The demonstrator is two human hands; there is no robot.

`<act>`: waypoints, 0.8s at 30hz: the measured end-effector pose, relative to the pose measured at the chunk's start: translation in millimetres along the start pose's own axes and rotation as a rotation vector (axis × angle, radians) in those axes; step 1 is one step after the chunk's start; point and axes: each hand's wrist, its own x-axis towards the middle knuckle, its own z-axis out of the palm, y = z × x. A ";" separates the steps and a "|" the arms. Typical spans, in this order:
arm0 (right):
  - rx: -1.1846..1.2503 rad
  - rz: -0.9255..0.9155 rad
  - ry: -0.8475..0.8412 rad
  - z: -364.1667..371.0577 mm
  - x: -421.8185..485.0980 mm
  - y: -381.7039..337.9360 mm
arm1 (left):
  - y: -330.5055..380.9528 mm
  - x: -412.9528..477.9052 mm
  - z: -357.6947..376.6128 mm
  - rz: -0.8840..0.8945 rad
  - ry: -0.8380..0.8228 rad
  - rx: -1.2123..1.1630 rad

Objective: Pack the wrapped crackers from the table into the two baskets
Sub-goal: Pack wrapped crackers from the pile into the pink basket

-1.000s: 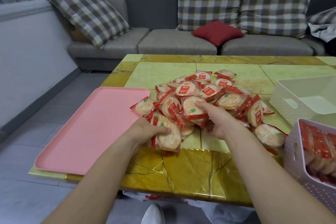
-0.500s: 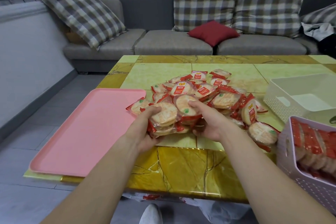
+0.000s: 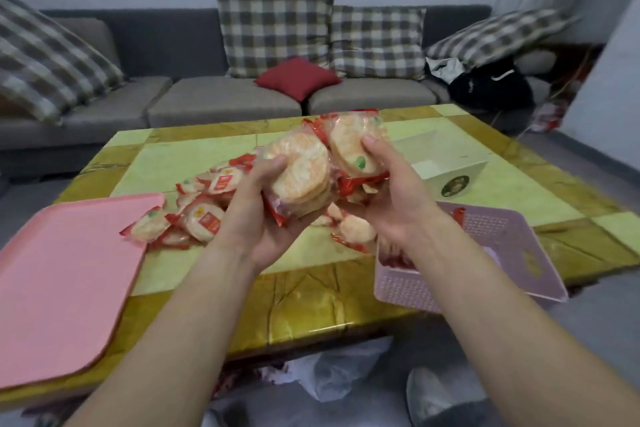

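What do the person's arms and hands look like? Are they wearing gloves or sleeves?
No gloves and no sleeves in view. The left hand and right hand are bare. The left arm and right arm are bare down to the picture's bottom edge. I see no watch, ring or bracelet.

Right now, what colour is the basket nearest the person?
The basket is pale purple, head view.

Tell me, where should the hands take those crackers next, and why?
Probably swing them right and down into the lilac basket. The left hand and right hand each grip a stack of crackers above the table, and that basket lies below the right wrist, partly unfilled.
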 end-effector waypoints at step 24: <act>-1.533 -0.416 0.499 -198.6 -52.2 -82.8 | -133.7 73.8 106.5 0.446 -0.217 1.509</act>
